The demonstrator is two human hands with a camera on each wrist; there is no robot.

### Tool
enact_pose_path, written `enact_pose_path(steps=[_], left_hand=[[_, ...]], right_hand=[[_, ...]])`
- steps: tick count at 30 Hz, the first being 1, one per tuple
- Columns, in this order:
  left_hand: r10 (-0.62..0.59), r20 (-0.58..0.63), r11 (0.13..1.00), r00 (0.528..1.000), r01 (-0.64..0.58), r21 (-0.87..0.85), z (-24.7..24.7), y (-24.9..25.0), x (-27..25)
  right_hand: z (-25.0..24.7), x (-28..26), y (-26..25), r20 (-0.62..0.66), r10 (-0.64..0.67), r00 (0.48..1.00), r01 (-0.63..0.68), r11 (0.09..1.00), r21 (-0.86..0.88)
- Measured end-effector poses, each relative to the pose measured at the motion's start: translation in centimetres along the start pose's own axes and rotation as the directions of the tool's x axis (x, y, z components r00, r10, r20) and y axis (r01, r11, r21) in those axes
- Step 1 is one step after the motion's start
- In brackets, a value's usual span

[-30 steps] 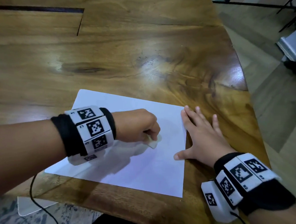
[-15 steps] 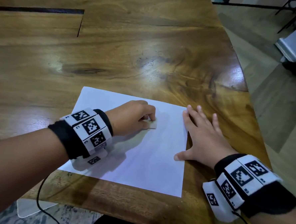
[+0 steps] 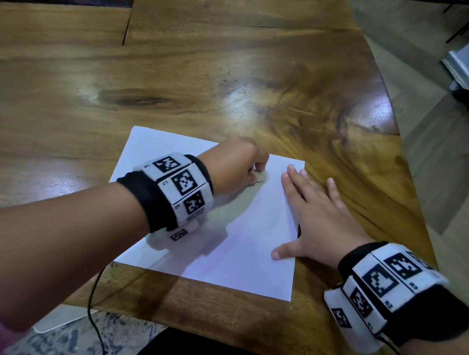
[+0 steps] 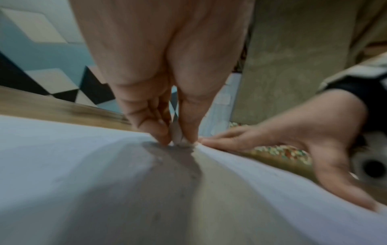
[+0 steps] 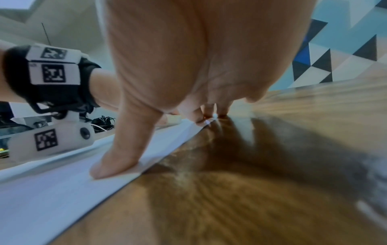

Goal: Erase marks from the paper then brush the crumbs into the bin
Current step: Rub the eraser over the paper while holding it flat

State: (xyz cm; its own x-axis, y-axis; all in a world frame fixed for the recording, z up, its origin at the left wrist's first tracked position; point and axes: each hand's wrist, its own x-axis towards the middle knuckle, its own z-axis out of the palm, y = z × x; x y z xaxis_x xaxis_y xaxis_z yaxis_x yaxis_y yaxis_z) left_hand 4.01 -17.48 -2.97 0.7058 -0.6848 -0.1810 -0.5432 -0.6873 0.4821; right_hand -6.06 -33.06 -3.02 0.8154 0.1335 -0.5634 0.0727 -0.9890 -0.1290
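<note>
The left hand point(image 3: 235, 163), pinching the eraser point(image 3: 261, 176), has rubbed farther up the paper point(image 3: 237, 254) while the flat, relaxed right hand point(image 3: 318, 223) pins its right edge, so erasing continues.

Open tabletop beyond the sheet, hands crowding its far right corner
The wooden table point(image 3: 179, 72) lies bare past and left of the paper point(image 3: 231, 248); the sheet's near middle is also open. The left hand point(image 3: 234, 166), pinching an eraser point(image 4: 178, 138), and the flat right hand point(image 3: 318, 223) along the right edge leave only a narrow gap between them
</note>
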Motion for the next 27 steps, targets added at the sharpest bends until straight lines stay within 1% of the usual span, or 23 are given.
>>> enact_pose_path(steps=[2, 4, 6, 7, 8, 10, 11, 12, 14, 16, 18, 19, 20, 21, 22, 24, 25, 27], left_hand=[[0.085, 0.070, 0.996, 0.994, -0.084, -0.011, 0.6, -0.2, -2.0], [0.173, 0.173, 0.985, 0.970, -0.168, -0.042, 1.1, -0.6, -4.8], [0.180, 0.283, 0.984, 0.942, -0.174, -0.045, 1.1, -1.0, -6.2], [0.161, 0.304, 0.987, 0.939, -0.156, -0.043, 0.7, -1.0, -5.9], [0.143, 0.284, 0.990, 0.948, -0.137, -0.041, 0.3, -0.9, -5.1], [0.106, 0.153, 0.994, 0.983, -0.103, -0.024, -0.3, -0.6, -2.5], [0.091, 0.089, 0.996, 0.992, -0.091, -0.011, -0.5, -0.3, -1.4], [0.075, 0.055, 0.997, 0.996, -0.075, 0.003, -0.4, -0.2, -0.6], [0.051, 0.070, 0.998, 0.996, -0.053, 0.018, 0.2, -0.1, -0.7], [0.094, 0.145, 0.996, 0.985, -0.094, -0.007, 0.7, -0.5, -2.9], [0.147, 0.271, 0.989, 0.951, -0.142, -0.039, 0.8, -0.8, -5.3], [0.144, 0.328, 0.990, 0.934, -0.136, -0.045, 0.8, -1.0, -6.0], [0.131, 0.359, 0.991, 0.924, -0.125, -0.040, 0.6, -1.2, -6.0], [0.118, 0.353, 0.993, 0.928, -0.113, -0.033, 0.3, -1.2, -5.5], [0.105, 0.310, 0.995, 0.945, -0.101, -0.029, 0.0, -1.1, -4.6], [0.072, 0.171, 0.997, 0.983, -0.070, -0.020, -0.4, -0.5, -2.0], [0.063, 0.123, 0.998, 0.990, -0.061, -0.019, -0.5, 0.0, -0.8], [0.067, 0.102, 0.998, 0.992, -0.067, -0.002, -0.1, 0.9, 0.6]], right_hand=[[0.0, 0.0, 0.0, 0.003, 0.009, 1.000, -0.009, 1.000, -0.012], [0.0, 0.1, 0.1, 0.003, 0.013, 1.000, -0.013, 1.000, -0.014], [0.1, 0.0, 0.0, 0.004, 0.011, 1.000, -0.011, 1.000, -0.003], [0.0, 0.0, 0.0, 0.003, 0.010, 1.000, -0.010, 1.000, 0.001], [0.0, 0.0, -0.1, 0.002, 0.010, 1.000, -0.010, 1.000, 0.003], [0.0, -0.1, -0.1, -0.001, 0.011, 1.000, -0.011, 1.000, 0.005], [0.0, -0.1, -0.1, -0.002, 0.012, 1.000, -0.012, 1.000, 0.005], [0.0, -0.1, -0.1, 0.000, 0.012, 1.000, -0.012, 1.000, 0.004], [0.0, 0.0, 0.0, 0.004, 0.009, 1.000, -0.009, 1.000, 0.006], [0.0, 0.0, 0.1, 0.003, 0.009, 1.000, -0.009, 1.000, 0.017], [0.1, 0.0, 0.1, 0.005, 0.005, 1.000, -0.005, 1.000, 0.021], [0.1, 0.0, 0.1, 0.005, 0.003, 1.000, -0.003, 1.000, 0.025], [0.1, 0.0, 0.1, 0.003, 0.002, 1.000, -0.002, 1.000, 0.029], [0.1, 0.0, 0.1, 0.001, 0.001, 1.000, -0.001, 1.000, 0.030], [0.1, 0.0, 0.1, 0.001, 0.002, 1.000, -0.002, 0.999, 0.032], [0.1, 0.0, 0.1, 0.000, 0.005, 1.000, -0.005, 0.999, 0.036], [0.1, 0.0, 0.1, 0.001, 0.007, 1.000, -0.007, 0.999, 0.035], [0.1, 0.0, 0.0, 0.006, 0.009, 1.000, -0.009, 1.000, 0.029]])
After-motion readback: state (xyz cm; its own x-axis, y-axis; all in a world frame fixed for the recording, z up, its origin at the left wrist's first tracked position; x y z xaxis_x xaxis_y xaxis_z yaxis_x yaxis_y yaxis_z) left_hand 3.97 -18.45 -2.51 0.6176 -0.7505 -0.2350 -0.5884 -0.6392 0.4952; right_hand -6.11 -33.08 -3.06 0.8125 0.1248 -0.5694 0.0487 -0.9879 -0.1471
